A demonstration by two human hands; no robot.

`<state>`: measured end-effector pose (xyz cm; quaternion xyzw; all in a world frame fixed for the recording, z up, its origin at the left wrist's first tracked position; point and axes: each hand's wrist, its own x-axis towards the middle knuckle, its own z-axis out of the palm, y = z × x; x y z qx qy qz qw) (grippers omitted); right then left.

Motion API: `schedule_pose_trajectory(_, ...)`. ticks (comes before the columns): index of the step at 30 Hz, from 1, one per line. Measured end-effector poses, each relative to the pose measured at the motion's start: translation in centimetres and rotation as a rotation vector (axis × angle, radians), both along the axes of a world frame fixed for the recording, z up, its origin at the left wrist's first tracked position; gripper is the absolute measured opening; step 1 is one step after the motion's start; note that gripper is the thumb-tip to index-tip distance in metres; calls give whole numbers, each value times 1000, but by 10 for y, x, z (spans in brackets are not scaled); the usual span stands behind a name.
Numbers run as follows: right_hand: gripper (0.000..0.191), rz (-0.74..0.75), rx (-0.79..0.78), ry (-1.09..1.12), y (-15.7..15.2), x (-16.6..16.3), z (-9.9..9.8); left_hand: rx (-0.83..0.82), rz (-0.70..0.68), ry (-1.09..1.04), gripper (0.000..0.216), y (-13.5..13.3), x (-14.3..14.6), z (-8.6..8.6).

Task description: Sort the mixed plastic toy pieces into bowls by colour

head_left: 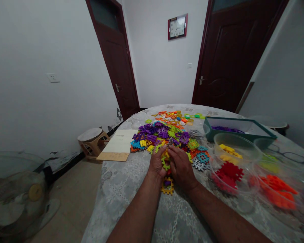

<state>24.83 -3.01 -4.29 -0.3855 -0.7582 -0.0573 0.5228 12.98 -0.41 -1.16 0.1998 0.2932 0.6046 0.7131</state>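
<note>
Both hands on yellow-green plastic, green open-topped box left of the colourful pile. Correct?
Not the box: head view shows the green box right of the pile. Left hand and right hand are indeed on yellow-green plastic.

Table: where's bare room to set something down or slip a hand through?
Bare tablecloth shows front left, between the left forearm, its left edge and the white board. Another patch lies between the left forearm and right forearm, nearer you than the yellow piece. Crowded: the middle, with the pile, left hand and right hand; the right, with tubs and green box.
</note>
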Motion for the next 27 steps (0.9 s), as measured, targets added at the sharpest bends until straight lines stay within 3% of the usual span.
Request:
schedule_pose_trajectory(5,54,-1,1,32,-4,-1,3,-33,-78,-136,30,0,-2,3)
schedule_pose_trajectory(15,44,72,-3,100,-5,-3,5,-133,-217,-131,23,6,-13,0)
schedule_pose_trajectory(22,47,88,-17,70,-6,0,3,-134,-208,-113,28,8,-15,-4)
schedule_pose_trajectory(27,49,82,13,15,-7,2,4,-66,-166,-118,45,7,-15,-4)
